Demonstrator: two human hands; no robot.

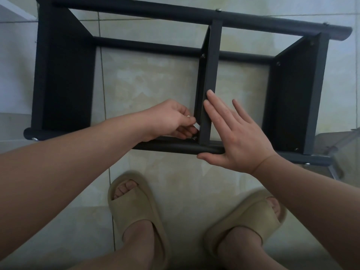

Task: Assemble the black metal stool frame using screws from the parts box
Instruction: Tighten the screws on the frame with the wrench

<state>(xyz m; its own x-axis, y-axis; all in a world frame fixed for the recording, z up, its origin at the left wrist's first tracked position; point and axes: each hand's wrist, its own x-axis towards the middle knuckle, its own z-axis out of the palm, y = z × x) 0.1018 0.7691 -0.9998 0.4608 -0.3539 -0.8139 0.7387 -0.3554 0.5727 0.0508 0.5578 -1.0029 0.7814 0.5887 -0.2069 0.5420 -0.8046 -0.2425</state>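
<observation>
Fingers (188, 121) of your left hand (167, 118) are curled in a pinch on a pale piece (196, 126), too small to name. They sit right at the screw (194, 137) where the centre bar (211, 65) meets the near rail (171, 148). Your right hand (239, 137) lies flat, fingers (220, 112) straight, pressed on bar and rail and gripping nothing. The frame (64, 75) lies on the tiled floor (146, 84), just ahead of your slippers (134, 207).

Expect the frame to be stiff and fairly heavy. Metal tube and sheet should not flex, but painted metal probably slides easily on tile, so bear down with that flat palm while you work the joint. If you must shift it, take a round rail near a corner, not the thin panel edges. The screw looks tiny and smooth, likely to slip away, so handle it at your fingertips, close over the hole.
</observation>
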